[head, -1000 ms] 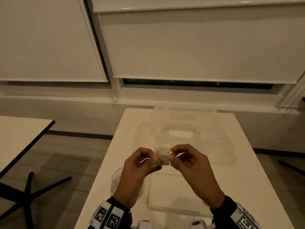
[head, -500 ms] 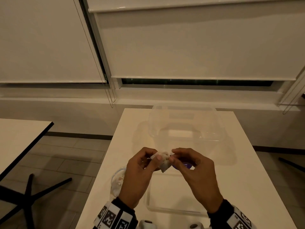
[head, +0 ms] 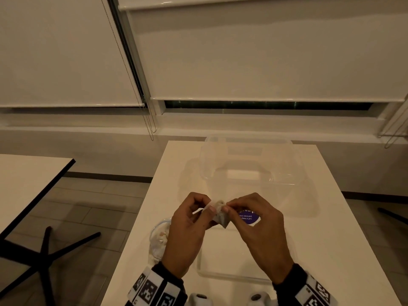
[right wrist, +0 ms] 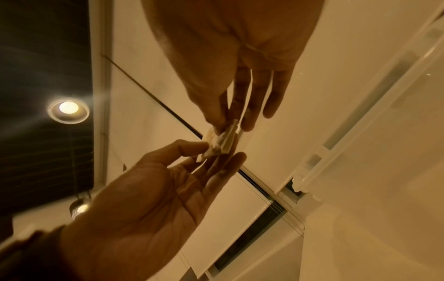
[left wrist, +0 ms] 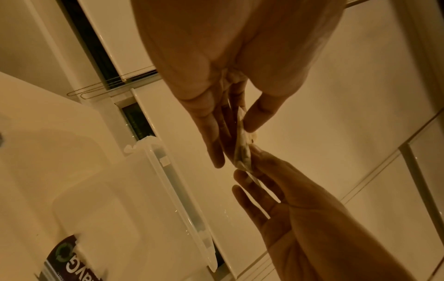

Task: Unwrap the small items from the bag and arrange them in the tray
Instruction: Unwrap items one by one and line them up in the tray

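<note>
Small speckled wrapped item; pale crinkled wrapper, pinched by both hands.

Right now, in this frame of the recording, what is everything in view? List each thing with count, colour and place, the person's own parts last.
Small speckled whitish wrapped item: one, pinched between both hands above the table.
Shallow clear plastic tray: one, transparent, on the near table, below the hands.
Large clear plastic container: one, transparent, far end of the table.
Clear plastic bag of small pale items: one, near the table's left edge.
Round purple label: one, under the right hand.
White rectangular table: one, centre.
Second white table: one, left.
Left hand: grip pinching the item.
Right hand: grip pinching the item.
</note>
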Action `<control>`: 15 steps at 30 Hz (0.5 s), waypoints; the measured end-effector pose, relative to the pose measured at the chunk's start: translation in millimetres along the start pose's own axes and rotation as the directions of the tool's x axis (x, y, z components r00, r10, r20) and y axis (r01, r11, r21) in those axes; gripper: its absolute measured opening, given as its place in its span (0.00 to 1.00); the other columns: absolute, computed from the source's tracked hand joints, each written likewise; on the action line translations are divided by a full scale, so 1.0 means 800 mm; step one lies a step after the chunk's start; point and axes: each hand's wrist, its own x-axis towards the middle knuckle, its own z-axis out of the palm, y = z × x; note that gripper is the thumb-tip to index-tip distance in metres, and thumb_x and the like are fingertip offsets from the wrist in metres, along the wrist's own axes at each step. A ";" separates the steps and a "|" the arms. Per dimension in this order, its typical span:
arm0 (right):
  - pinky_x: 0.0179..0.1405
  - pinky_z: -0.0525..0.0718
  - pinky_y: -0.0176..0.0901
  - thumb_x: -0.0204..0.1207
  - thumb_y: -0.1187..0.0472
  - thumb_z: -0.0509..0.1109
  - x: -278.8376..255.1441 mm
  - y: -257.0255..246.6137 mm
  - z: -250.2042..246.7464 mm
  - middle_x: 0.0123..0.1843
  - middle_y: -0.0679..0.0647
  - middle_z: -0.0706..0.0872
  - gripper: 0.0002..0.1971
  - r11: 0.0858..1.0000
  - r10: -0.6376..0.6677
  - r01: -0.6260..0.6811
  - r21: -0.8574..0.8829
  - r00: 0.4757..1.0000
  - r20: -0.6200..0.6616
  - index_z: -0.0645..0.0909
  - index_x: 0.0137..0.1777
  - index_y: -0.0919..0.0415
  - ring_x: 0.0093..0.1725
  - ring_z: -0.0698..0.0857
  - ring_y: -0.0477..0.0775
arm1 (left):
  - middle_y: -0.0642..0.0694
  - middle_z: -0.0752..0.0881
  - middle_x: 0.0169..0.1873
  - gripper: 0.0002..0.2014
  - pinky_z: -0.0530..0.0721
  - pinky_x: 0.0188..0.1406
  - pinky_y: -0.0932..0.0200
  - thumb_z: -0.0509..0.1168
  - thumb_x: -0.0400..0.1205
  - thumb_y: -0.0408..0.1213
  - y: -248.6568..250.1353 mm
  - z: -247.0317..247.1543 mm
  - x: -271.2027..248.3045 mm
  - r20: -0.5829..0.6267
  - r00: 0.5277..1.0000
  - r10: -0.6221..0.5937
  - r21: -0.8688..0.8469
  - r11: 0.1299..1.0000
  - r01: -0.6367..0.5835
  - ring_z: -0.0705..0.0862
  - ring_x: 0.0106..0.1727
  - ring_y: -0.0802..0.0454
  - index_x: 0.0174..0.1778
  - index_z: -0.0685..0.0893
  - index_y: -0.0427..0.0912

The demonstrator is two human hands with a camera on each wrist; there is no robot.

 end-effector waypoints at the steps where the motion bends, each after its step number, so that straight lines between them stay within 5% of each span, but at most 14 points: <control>1: 0.47 0.86 0.32 0.72 0.57 0.79 0.000 0.001 0.000 0.43 0.38 0.87 0.05 0.998 -0.048 0.048 -0.033 0.999 -0.003 0.88 0.46 0.49 0.48 0.86 0.38 | 0.34 0.86 0.45 0.04 0.92 0.51 0.45 0.67 0.83 0.28 0.001 0.002 0.000 0.001 1.000 0.001 -0.002 1.000 -0.001 0.91 0.48 0.36 0.49 0.80 0.30; 5: 0.43 0.84 0.31 0.73 0.61 0.80 -0.002 0.009 -0.002 0.45 0.38 0.84 0.08 0.972 -0.172 0.173 -0.162 0.985 0.016 0.86 0.47 0.48 0.47 0.82 0.34 | 0.41 0.89 0.43 0.07 0.91 0.48 0.53 0.69 0.82 0.35 0.003 0.008 0.001 0.000 0.999 0.042 0.055 0.998 -0.042 0.91 0.47 0.42 0.48 0.83 0.33; 9: 0.43 0.86 0.38 0.78 0.58 0.74 -0.005 0.010 -0.003 0.48 0.41 0.82 0.05 0.956 -0.204 0.218 -0.196 0.975 0.091 0.83 0.49 0.48 0.47 0.82 0.40 | 0.42 0.88 0.39 0.05 0.91 0.49 0.50 0.65 0.85 0.31 0.001 0.009 0.004 0.001 0.998 0.057 0.087 0.995 -0.057 0.90 0.42 0.42 0.46 0.82 0.33; 15: 0.50 0.85 0.34 0.81 0.59 0.72 0.003 0.001 -0.011 0.49 0.44 0.82 0.02 0.990 0.034 -0.068 0.120 0.963 0.266 0.83 0.48 0.51 0.50 0.86 0.50 | 0.44 0.89 0.40 0.05 0.90 0.48 0.51 0.66 0.85 0.33 -0.002 0.010 0.002 -0.005 0.997 0.082 0.149 0.986 -0.081 0.89 0.44 0.43 0.46 0.84 0.36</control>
